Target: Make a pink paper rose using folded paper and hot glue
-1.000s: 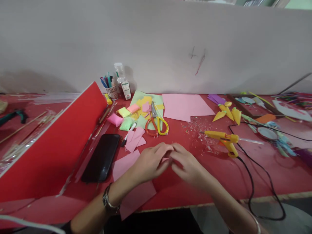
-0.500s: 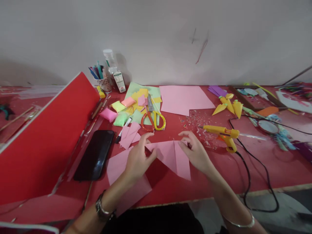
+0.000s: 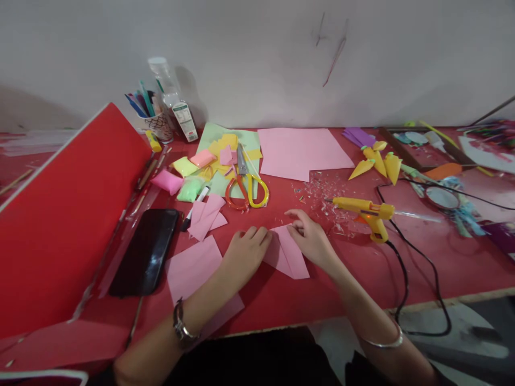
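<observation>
A folded piece of pink paper point(image 3: 286, 256) lies low over the red table between my hands, a crease running down it. My left hand point(image 3: 248, 253) is closed over the paper's left end, its fingers curled and its thumb hidden. At the top right edge, my right hand point(image 3: 309, 236) holds the paper between thumb and fingers, with the index finger bent above. Another pink sheet point(image 3: 193, 265) lies partly under my left forearm. Beyond my left hand are small pink paper pieces point(image 3: 207, 216) and scissors point(image 3: 243, 179) with a red and a yellow handle loop.
A yellow glue gun point(image 3: 368, 212) with a black cord lies to the right, near paper scraps. Yellow paper cones point(image 3: 376, 163) sit behind it. On the left are a black phone point(image 3: 145, 252) and a red board point(image 3: 76, 214). A large pink sheet point(image 3: 301, 153) lies at the back.
My left hand has moved right and turned palm down, closing over the paper's left end. The folded paper's left part is now covered. My right hand stays at its top edge.
</observation>
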`<control>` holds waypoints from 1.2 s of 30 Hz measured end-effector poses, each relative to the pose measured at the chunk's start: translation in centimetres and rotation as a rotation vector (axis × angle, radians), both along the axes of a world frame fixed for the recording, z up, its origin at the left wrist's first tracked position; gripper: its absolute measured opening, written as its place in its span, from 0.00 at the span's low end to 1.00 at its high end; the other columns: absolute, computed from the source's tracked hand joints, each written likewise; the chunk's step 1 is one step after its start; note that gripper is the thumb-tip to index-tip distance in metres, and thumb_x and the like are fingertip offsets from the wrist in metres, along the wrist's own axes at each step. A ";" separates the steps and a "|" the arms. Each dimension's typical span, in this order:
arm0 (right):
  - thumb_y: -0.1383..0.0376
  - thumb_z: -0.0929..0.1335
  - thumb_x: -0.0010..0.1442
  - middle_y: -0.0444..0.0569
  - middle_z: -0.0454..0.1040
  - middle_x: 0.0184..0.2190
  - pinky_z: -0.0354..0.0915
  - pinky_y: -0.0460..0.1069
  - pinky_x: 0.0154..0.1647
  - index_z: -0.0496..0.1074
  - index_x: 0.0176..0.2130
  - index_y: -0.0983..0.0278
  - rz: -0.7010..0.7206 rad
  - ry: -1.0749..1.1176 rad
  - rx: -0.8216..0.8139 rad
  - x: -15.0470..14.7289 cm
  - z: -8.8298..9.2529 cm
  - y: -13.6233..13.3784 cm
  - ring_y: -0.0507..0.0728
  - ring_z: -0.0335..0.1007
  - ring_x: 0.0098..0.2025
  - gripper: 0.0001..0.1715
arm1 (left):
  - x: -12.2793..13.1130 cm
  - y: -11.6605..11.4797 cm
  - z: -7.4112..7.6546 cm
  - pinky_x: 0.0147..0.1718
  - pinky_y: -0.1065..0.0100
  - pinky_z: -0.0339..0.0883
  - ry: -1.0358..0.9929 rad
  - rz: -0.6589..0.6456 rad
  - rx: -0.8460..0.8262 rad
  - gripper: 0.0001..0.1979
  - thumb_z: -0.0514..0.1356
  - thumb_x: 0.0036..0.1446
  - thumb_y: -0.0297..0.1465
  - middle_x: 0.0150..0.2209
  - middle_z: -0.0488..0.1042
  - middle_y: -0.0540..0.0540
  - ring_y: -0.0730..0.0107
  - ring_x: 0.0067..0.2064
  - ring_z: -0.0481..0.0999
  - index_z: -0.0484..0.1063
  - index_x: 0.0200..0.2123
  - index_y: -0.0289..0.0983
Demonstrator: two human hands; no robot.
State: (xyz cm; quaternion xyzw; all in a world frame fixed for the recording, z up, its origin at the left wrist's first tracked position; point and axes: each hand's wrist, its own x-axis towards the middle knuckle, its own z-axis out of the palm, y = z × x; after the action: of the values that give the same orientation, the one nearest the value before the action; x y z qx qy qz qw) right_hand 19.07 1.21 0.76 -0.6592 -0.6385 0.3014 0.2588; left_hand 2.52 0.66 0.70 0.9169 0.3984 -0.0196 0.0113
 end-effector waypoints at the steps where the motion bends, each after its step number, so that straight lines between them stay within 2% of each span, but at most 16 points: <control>1: 0.66 0.58 0.52 0.39 0.61 0.17 0.55 0.44 0.25 0.62 0.41 0.63 -0.003 -0.044 0.004 -0.1 0.0 -0.2 0.51 0.61 0.22 0.15 | 0.2 -0.1 -0.1 0.33 0.64 0.65 -0.002 0.017 0.002 0.15 0.48 0.56 0.22 0.41 0.68 0.45 0.66 0.39 0.67 0.62 0.48 0.33; 6: 0.67 0.57 0.54 0.42 0.67 0.20 0.55 0.45 0.25 0.63 0.42 0.64 0.016 -0.222 0.041 -0.6 -0.4 -0.9 0.53 0.64 0.23 0.15 | 1.0 -0.8 -0.4 0.34 0.60 0.65 -0.010 0.093 0.007 0.16 0.48 0.57 0.24 0.39 0.67 0.44 0.63 0.39 0.66 0.61 0.49 0.31; 11: 0.67 0.57 0.56 0.48 0.74 0.26 0.57 0.46 0.26 0.64 0.43 0.65 0.029 -0.366 0.071 -1.0 -0.7 -1.3 0.56 0.69 0.28 0.15 | 1.5 -1.2 -0.5 0.38 0.57 0.64 -0.035 0.136 0.013 0.18 0.49 0.56 0.25 0.42 0.67 0.42 0.62 0.40 0.65 0.60 0.50 0.30; 15: 0.68 0.57 0.56 0.52 0.75 0.31 0.58 0.47 0.27 0.67 0.41 0.65 0.036 -0.497 0.055 -1.5 -0.7 -1.4 0.57 0.71 0.30 0.14 | 1.6 -1.1 -0.2 0.36 0.57 0.64 -0.037 0.136 -0.015 0.18 0.49 0.56 0.28 0.43 0.67 0.42 0.61 0.40 0.66 0.60 0.51 0.31; 19: 0.69 0.57 0.58 0.53 0.76 0.32 0.59 0.47 0.28 0.68 0.37 0.65 0.076 -0.584 0.087 -1.6 -0.8 -1.5 0.57 0.72 0.30 0.13 | 1.9 -1.2 -0.1 0.35 0.59 0.65 0.004 0.149 -0.022 0.19 0.48 0.56 0.25 0.46 0.66 0.41 0.61 0.41 0.66 0.59 0.52 0.32; 28: 0.72 0.58 0.56 0.52 0.76 0.31 0.59 0.47 0.28 0.67 0.36 0.64 0.096 -0.624 0.190 -1.0 -1.4 -1.9 0.56 0.71 0.28 0.12 | 2.4 -1.5 0.0 0.36 0.57 0.65 0.039 0.149 -0.043 0.21 0.46 0.55 0.22 0.46 0.66 0.39 0.60 0.42 0.66 0.56 0.53 0.27; 36: 0.71 0.57 0.55 0.51 0.75 0.30 0.59 0.47 0.28 0.67 0.34 0.64 0.045 -0.529 0.204 -0.5 -1.6 -2.1 0.56 0.70 0.28 0.11 | 2.4 -1.8 -0.2 0.33 0.57 0.66 0.040 0.175 -0.033 0.22 0.45 0.56 0.22 0.47 0.65 0.39 0.59 0.43 0.65 0.54 0.54 0.30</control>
State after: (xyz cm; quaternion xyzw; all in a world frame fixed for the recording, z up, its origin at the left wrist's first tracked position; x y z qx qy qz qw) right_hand 18.54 -0.86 -0.88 -0.6714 -0.7251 0.0591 0.1415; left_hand 4.97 -1.11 0.53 0.8776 0.4769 -0.0434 0.0202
